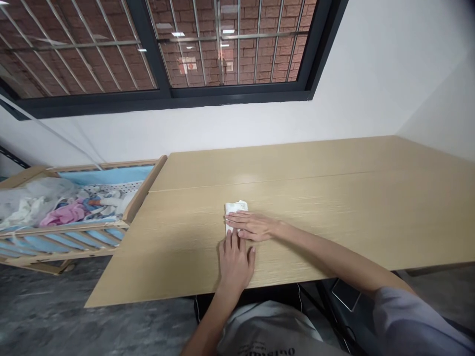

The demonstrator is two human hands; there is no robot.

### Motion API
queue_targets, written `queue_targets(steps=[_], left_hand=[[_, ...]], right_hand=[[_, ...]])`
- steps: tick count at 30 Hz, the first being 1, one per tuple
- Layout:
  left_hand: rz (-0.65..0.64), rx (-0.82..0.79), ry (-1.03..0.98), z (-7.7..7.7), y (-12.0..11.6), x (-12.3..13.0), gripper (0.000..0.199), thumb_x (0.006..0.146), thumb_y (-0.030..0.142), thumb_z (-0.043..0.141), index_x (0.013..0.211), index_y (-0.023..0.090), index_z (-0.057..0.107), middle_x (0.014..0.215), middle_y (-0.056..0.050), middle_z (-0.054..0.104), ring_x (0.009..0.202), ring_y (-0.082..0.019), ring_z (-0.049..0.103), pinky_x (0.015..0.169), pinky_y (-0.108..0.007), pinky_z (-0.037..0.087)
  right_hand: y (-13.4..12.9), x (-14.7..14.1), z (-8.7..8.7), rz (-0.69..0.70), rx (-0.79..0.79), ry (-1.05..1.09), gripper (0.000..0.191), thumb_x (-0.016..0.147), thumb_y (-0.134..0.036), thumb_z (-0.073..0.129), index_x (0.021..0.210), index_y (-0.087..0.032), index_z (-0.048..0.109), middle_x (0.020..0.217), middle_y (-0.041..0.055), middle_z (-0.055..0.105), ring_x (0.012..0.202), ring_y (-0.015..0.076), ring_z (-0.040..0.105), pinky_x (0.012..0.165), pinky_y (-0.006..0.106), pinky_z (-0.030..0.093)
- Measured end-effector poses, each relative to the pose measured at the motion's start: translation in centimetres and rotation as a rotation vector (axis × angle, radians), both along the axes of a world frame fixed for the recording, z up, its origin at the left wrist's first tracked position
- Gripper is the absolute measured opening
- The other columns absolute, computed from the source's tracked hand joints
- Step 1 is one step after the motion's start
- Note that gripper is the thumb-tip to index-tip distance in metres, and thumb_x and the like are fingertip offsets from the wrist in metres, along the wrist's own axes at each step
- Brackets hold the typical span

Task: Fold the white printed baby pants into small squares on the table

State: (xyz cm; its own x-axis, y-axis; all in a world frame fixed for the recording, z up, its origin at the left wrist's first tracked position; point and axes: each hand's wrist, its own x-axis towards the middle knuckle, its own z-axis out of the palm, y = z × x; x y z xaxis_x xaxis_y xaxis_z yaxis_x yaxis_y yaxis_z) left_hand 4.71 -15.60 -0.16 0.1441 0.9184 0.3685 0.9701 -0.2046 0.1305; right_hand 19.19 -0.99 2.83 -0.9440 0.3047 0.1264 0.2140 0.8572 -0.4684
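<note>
A small folded white cloth with a faint pattern lies on the light wooden tabletop. My right hand reaches in from the right, lying flat across the cloth's lower part with its fingers together. Just below, my left hand points away from me, its fingertips at the cloth's lower end. The two hands touch each other. The right hand hides part of the cloth.
A wooden crib with blue padding and heaped clothes stands against the table's left end. A seam crosses the tabletop. A white wall and a dark-framed barred window lie beyond. A grey floor surrounds the table.
</note>
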Motion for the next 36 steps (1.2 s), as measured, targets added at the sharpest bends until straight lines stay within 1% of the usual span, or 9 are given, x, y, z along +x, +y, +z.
queue_targets(steps=[5,11,17,21,25,28,31,33,36], left_hand=[[0.007,-0.011,-0.004,0.2,-0.1,0.1,0.052,0.100,0.040,0.046,0.145,0.013,0.052,0.155,-0.018,0.047,0.142,-0.035,0.043,0.109,-0.052,0.039],[0.012,-0.042,-0.010,0.3,-0.1,0.0,0.055,0.100,0.040,0.045,0.148,0.013,0.050,0.156,-0.018,0.046,0.144,-0.034,0.041,0.110,-0.052,0.039],[0.010,-0.046,-0.008,0.2,-0.1,0.2,0.055,0.101,0.040,0.045,0.148,0.012,0.050,0.157,-0.017,0.045,0.145,-0.035,0.040,0.110,-0.053,0.040],[-0.005,-0.070,-0.015,0.4,-0.1,-0.1,0.055,0.101,0.040,0.044,0.148,0.011,0.048,0.158,-0.018,0.043,0.146,-0.035,0.039,0.110,-0.052,0.040],[-0.060,-0.122,-0.069,2.0,0.9,-2.0,0.051,0.101,0.041,0.044,0.145,0.015,0.050,0.150,-0.016,0.053,0.138,-0.030,0.047,0.109,-0.046,0.041],[0.115,-0.133,-0.074,3.9,2.8,-3.8,0.048,0.102,0.045,0.040,0.133,0.013,0.057,0.132,-0.017,0.063,0.120,-0.030,0.059,0.100,-0.045,0.045],[0.328,-0.194,-0.012,5.3,5.2,-4.4,0.055,0.101,0.052,0.036,0.118,0.007,0.063,0.116,-0.021,0.067,0.107,-0.034,0.063,0.092,-0.045,0.047],[0.379,-0.272,0.006,5.7,6.7,-4.1,0.061,0.100,0.056,0.033,0.114,0.005,0.064,0.113,-0.024,0.067,0.106,-0.036,0.065,0.090,-0.045,0.047],[0.374,-0.342,-0.011,5.6,8.4,-3.0,0.062,0.100,0.054,0.034,0.115,0.003,0.065,0.115,-0.026,0.067,0.109,-0.036,0.066,0.089,-0.043,0.047]], right_hand=[[1.8,0.5,-0.4,-0.106,0.007,0.006,0.063,0.108,-0.053,0.027,0.162,-0.022,0.021,0.169,0.0033,0.017,0.157,0.0197,0.012,0.129,0.043,0.004],[4.0,1.1,-1.6,-0.232,0.019,0.018,0.065,0.107,-0.055,0.025,0.163,-0.024,0.017,0.169,0.0015,0.016,0.157,0.0189,0.011,0.130,0.042,0.003],[4.7,1.1,-2.5,-0.278,-0.009,0.045,0.067,0.106,-0.060,0.023,0.163,-0.025,0.019,0.169,0.0003,0.017,0.157,0.0202,0.011,0.130,0.041,0.004],[4.2,1.0,-2.3,-0.308,-0.088,0.075,0.069,0.104,-0.063,0.023,0.163,-0.027,0.020,0.169,-0.0003,0.016,0.157,0.0213,0.010,0.129,0.043,0.003],[3.4,1.7,-1.6,-0.453,-0.256,0.222,0.075,0.102,-0.068,0.021,0.164,-0.026,0.017,0.170,0.0025,0.012,0.157,0.0237,0.009,0.129,0.046,0.007],[2.5,2.5,-1.3,-0.645,-0.335,0.396,0.076,0.102,-0.068,0.022,0.163,-0.024,0.022,0.169,0.0074,0.018,0.157,0.0249,0.015,0.128,0.049,0.010],[1.4,3.0,-1.6,-0.771,-0.359,0.524,0.072,0.100,-0.068,0.033,0.157,-0.025,0.035,0.162,0.0124,0.036,0.150,0.0272,0.034,0.124,0.051,0.024],[0.4,3.1,-2.1,-0.810,-0.348,0.576,0.066,0.098,-0.066,0.043,0.151,-0.025,0.044,0.155,0.0142,0.044,0.140,0.0287,0.046,0.118,0.052,0.035],[-1.2,3.0,-3.0,-0.839,-0.333,0.599,0.056,0.096,-0.057,0.052,0.140,-0.023,0.051,0.146,0.0157,0.050,0.129,0.0289,0.054,0.108,0.051,0.044]])
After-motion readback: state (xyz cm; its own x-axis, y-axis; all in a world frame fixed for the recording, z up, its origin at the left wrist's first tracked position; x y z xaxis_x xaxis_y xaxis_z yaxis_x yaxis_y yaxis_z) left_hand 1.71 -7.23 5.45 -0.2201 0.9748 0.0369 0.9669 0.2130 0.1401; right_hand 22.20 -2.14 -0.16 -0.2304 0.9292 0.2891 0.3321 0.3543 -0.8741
